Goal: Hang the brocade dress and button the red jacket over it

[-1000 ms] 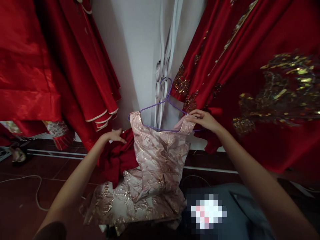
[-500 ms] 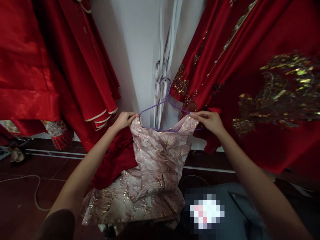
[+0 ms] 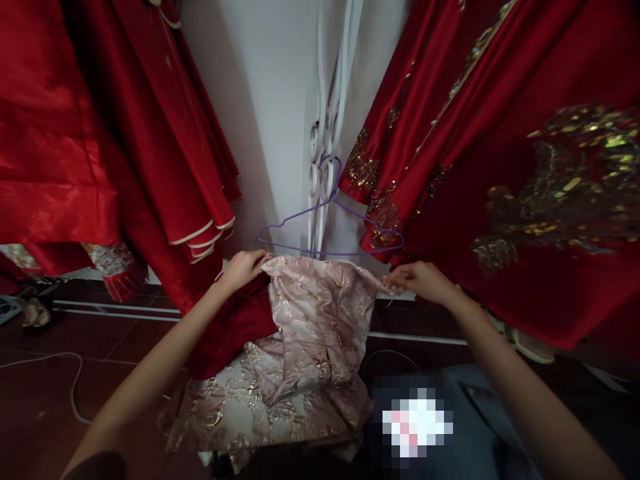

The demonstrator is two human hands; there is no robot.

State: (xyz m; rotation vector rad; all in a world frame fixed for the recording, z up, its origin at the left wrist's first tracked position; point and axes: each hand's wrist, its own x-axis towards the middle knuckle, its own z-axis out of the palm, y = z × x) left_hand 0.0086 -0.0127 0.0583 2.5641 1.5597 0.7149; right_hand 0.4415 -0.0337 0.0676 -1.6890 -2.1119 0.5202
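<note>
A pink and gold brocade dress [image 3: 320, 320] spreads between my hands, its lower part bunched over my lap. My left hand [image 3: 246, 268] pinches the dress at its upper left corner. At the opposite upper corner, my right hand [image 3: 421, 280] has its fingers closed on the fabric. Just above the dress's top edge, a bare purple wire hanger [image 3: 333, 252] hangs by its hook from a white scrolled metal stand [image 3: 323, 173]. The dress is apart from the hanger.
Red garments [image 3: 165, 133] hang on the left; red garments with gold sequins [image 3: 560, 193] hang on the right. A pale wall [image 3: 260, 80] stands behind. On the dark tiled floor [image 3: 125, 340] lie a white cable [image 3: 77, 380] and a metal rail [image 3: 115, 310].
My hands have drawn the dress's shoulders down off the purple hanger, which now shows whole. The dress's top edge sits lower and the shoulder pieces have folded over.
</note>
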